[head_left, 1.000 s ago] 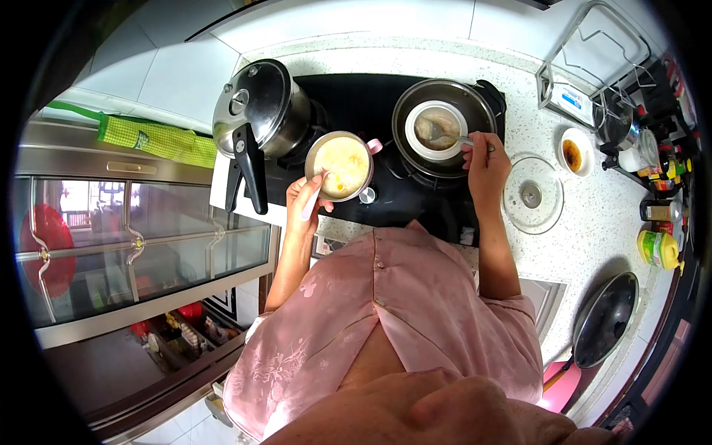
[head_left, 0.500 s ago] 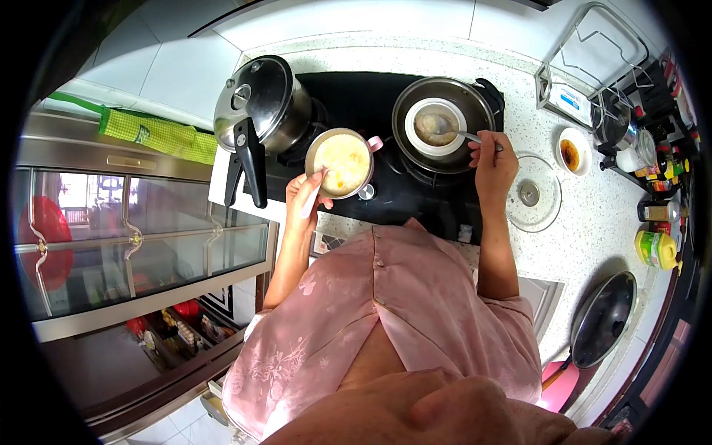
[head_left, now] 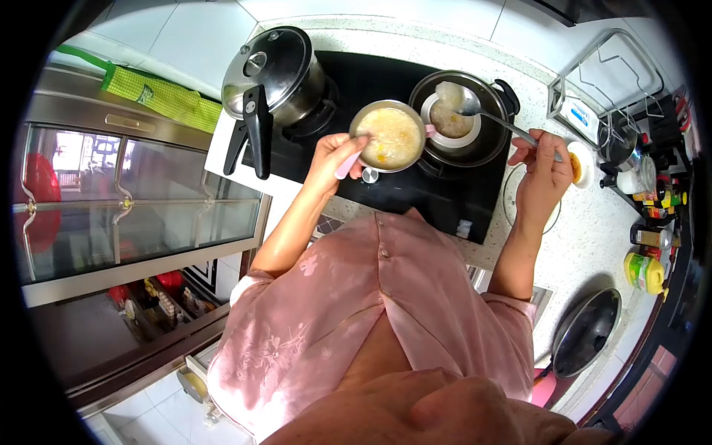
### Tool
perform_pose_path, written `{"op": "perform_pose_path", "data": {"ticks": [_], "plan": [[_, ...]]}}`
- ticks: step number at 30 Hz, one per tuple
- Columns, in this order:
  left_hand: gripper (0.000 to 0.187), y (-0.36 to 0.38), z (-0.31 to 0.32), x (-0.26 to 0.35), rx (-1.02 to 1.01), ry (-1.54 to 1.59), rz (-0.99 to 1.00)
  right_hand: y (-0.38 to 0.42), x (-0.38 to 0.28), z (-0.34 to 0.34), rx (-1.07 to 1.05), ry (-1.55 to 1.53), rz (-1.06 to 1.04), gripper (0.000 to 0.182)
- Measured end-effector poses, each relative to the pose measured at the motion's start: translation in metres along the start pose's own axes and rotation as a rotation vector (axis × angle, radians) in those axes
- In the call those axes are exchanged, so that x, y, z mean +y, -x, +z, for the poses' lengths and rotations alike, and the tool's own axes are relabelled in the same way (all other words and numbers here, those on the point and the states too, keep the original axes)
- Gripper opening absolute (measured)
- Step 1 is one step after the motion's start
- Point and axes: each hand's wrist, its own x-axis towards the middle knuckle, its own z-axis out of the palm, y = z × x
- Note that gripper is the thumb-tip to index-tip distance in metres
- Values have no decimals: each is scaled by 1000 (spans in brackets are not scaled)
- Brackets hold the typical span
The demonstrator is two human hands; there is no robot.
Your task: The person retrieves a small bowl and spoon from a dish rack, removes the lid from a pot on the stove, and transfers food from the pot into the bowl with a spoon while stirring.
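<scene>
My left hand (head_left: 337, 157) is closed on the pink handle of a small two-handled pot (head_left: 355, 122) filled with pale, soupy porridge (head_left: 387, 137) with yellow bits. The pot is held over the stove's front, beside a deep pan (head_left: 486, 148). Inside that pan stands a white bowl (head_left: 469, 141) with similar porridge in it. My right hand (head_left: 545, 163) grips the end of a long-handled metal spoon (head_left: 512, 126). The spoon's head is over the bowl's far side, with a pale lump of porridge at its tip.
A pressure cooker (head_left: 278, 74) stands on the left of the black stove (head_left: 371, 78). On the right counter are a glass lid (head_left: 512, 196), partly behind my right arm, a small white dish (head_left: 584, 159), a wire rack (head_left: 586, 81), bottles and a dark wok (head_left: 589, 334).
The spoon has come up from inside the bowl, lifting porridge. My right hand has moved right and slightly down. The small pot is nearer the pan, and the view has shifted.
</scene>
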Motion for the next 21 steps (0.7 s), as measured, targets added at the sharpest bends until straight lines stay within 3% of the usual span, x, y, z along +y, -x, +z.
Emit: {"op": "perform_pose_path", "data": {"ticks": [2,4,5,7,8,10,11,13,17,21], "plan": [[25,-5,9,-2,-51,16,-3,9,-15,6,-32,-3,-26,23],[26,-8,16,-3,-71,33,-7,16,-24,8,-256,320,-114,14],[26,-9,19,-5,-87,40,2,16,-22,6,-483,461,-316,13],[26,-9,21,-7,-100,51,11,17,-21,10,-634,614,-598,14],[27,-9,22,-8,-101,48,11,19,-18,8,-636,615,-599,14],[27,-9,23,-8,-97,48,14,23,-12,2,-367,410,-344,12],[28,-9,23,-8,-104,47,20,22,-12,1,-370,410,-344,12],[28,-7,22,-8,-114,44,24,16,-11,-1,-115,115,-13,17],[28,-2,11,-15,-71,57,39,2,2,-7,26,-67,-13,26],[27,9,-2,-17,14,84,88,1,16,-12,-8,122,-38,21]]}}
